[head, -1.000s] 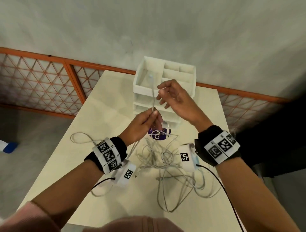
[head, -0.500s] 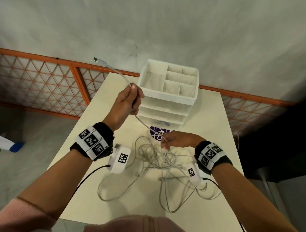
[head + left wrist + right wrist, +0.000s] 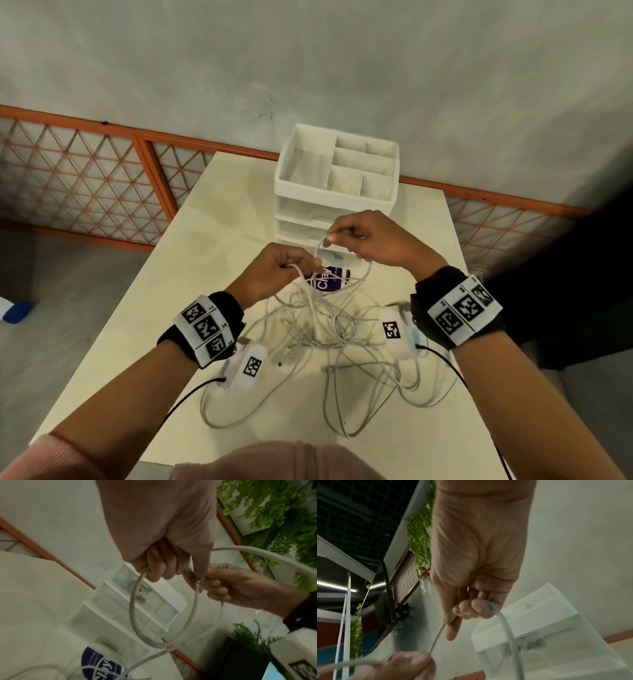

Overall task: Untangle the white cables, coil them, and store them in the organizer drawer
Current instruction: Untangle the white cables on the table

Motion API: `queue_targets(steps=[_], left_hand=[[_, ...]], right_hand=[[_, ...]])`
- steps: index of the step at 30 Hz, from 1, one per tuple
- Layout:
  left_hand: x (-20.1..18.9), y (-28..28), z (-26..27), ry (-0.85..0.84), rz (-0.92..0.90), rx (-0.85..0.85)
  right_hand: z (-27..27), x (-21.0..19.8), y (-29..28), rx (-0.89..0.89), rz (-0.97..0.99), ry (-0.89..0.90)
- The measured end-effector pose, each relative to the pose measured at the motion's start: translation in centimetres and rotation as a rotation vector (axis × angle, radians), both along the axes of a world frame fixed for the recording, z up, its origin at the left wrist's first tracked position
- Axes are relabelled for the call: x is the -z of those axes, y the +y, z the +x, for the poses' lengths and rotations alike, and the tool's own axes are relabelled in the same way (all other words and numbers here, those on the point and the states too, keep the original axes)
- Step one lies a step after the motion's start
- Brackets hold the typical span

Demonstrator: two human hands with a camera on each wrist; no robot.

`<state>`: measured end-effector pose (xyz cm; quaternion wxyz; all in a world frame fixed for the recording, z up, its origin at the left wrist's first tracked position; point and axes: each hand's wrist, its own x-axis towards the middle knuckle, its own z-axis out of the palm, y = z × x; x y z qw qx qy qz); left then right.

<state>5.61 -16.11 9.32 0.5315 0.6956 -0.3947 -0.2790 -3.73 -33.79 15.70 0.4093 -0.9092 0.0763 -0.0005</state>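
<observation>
**Cream tabletop, a cable loop held up between two hands**

Cream tabletop (image 3: 144, 308) fills the head view, set against a grey wall with an orange mesh fence (image 3: 85, 178) running along the floor behind it.

Nearest the person, loose loops of white cables (image 3: 342, 387) trail across the front of the tabletop. Further in, the same cables gather into a tangled heap at the middle, between the two wrists. Each wrist carries a black band with printed square markers and a small white camera unit.

Above the heap, the left hand (image 3: 274, 270) has its fingers (image 3: 161, 566) curled round one cable, which hangs from the fist in a loop. The right hand (image 3: 373, 240) is just beside it, slightly farther away, pinching the same cable (image 3: 508, 626) between thumb and curled fingers (image 3: 471, 608). A short stretch of cable runs between the two hands, and from there it drops back into the heap.

Under the hands a round purple sticker (image 3: 330, 282) with white lettering lies on the tabletop, partly covered by cable strands.

Beyond the hands stands the white organizer (image 3: 337, 192), near the far edge. Its open top is split into several compartments, and stacked drawers sit below. The wrist views show small, blurred items inside one clear drawer; which drawer it is cannot be told.
</observation>
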Motion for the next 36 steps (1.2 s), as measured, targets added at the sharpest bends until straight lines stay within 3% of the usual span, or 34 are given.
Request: queue_targets(steps=[3, 5, 9, 12, 15, 18, 21, 24, 28, 33, 36], left_hand=[[-0.2, 0.9, 1.4, -0.064, -0.081, -0.050], [-0.8, 1.7, 1.9, -0.101, -0.117, -0.124], [-2.0, 3.3, 2.7, 0.036, -0.264, -0.271], [-1.7, 4.7, 4.1, 0.043, -0.275, -0.358], [-0.2, 4.8, 4.3, -0.057, -0.102, -0.351], [1.6, 4.7, 4.3, -0.093, 0.092, -0.397], [2.4, 5.0, 4.3, -0.037, 0.144, -0.410], [2.1, 5.3, 4.0, 0.064, 0.134, -0.376], [2.1, 6.2, 4.4, 0.176, 0.185, -0.316], [2.4, 5.9, 4.2, 0.174, 0.295, -0.297], [2.2, 4.8, 3.2, 0.092, 0.205, -0.223]], right_hand=[[-0.9, 1.1, -1.2, 0.038, 0.038, 0.043], [-2.0, 3.1, -2.5, -0.004, -0.039, 0.166], [-4.3, 8.8, -4.5, -0.107, -0.214, 0.508], [-5.5, 11.6, -5.4, -0.086, -0.259, 0.566], [-5.4, 10.6, -5.6, 0.074, -0.101, 0.403], [-4.5, 7.1, -6.1, 0.239, -0.006, 0.072], [-4.1, 3.6, -7.8, 0.429, -0.028, -0.245], [-4.5, 2.1, -10.0, 0.571, -0.160, -0.305], [-5.6, 3.0, -11.9, 0.604, -0.313, -0.251], [-5.7, 2.8, -10.9, 0.745, -0.031, -0.405], [-4.6, 0.4, -9.6, 0.569, 0.091, -0.455]])
